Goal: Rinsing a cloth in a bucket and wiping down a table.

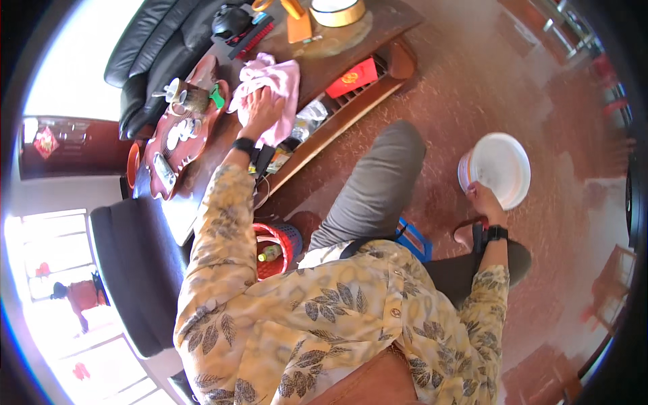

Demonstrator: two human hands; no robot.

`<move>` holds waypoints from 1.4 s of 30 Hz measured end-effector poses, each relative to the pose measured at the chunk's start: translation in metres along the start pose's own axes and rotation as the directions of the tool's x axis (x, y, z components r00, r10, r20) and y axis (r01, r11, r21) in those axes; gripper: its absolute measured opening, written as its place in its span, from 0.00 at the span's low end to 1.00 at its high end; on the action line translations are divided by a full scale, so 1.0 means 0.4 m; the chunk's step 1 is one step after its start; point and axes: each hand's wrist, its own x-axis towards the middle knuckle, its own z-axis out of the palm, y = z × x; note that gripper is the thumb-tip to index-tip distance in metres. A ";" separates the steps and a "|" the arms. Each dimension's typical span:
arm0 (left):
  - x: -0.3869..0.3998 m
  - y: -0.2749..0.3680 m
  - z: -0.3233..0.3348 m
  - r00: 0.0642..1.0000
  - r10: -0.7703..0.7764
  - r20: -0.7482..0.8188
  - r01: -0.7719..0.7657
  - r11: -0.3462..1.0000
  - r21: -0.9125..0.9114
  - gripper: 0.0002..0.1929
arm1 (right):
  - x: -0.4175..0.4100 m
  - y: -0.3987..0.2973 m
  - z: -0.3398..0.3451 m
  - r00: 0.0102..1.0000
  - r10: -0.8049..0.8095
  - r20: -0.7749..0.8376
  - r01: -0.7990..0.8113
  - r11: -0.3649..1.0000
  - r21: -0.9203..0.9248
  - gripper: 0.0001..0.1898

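My left hand (260, 111) lies with its fingers spread on a crumpled pink cloth (286, 81), pressing it on the dark wooden coffee table (374, 30). At the right, my right hand (483, 200) is closed on the near rim of a white plastic bucket (506, 167), which stands on the red floor. Left of the cloth, a carved wooden tea tray (190, 147) bears a holder with tea tools (195, 97), a green clip-like thing (217, 96) and small white pieces.
A black kettle (232, 23), a red-bristled brush (253, 40), an orange scraper-like tool (298, 28) and a round yellow-rimmed dish (338, 12) stand farther along the table. The shelf below holds a red packet (353, 77). A red waste basket (291, 243) is near my left side; black sofas (136, 278) flank the table.
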 end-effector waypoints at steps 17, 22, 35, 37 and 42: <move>-0.627 -0.238 -0.260 0.931 -0.255 0.262 0.279 0.958 -0.062 0.21 | -0.041 -0.063 -0.029 0.993 0.085 0.076 -0.087 0.996 0.012 0.15; -0.618 -0.180 -0.243 0.971 -0.236 0.022 0.237 0.965 -0.107 0.18 | -0.046 -0.064 -0.022 0.986 0.130 0.106 -0.130 0.991 -0.013 0.16; -0.299 0.108 -0.157 0.986 0.046 -0.160 -0.050 0.999 -0.022 0.17 | 0.013 -0.050 0.053 0.958 0.131 0.257 -0.159 0.983 0.091 0.14; -0.316 0.092 -0.169 0.990 0.043 -0.137 -0.051 0.997 -0.057 0.17 | 0.012 -0.043 0.056 0.969 0.113 0.221 -0.136 0.987 0.090 0.14; -0.445 -0.009 -0.221 0.994 -0.089 -0.071 0.082 0.991 -0.103 0.18 | 0.018 -0.048 0.063 0.961 0.108 0.253 -0.134 0.987 0.089 0.15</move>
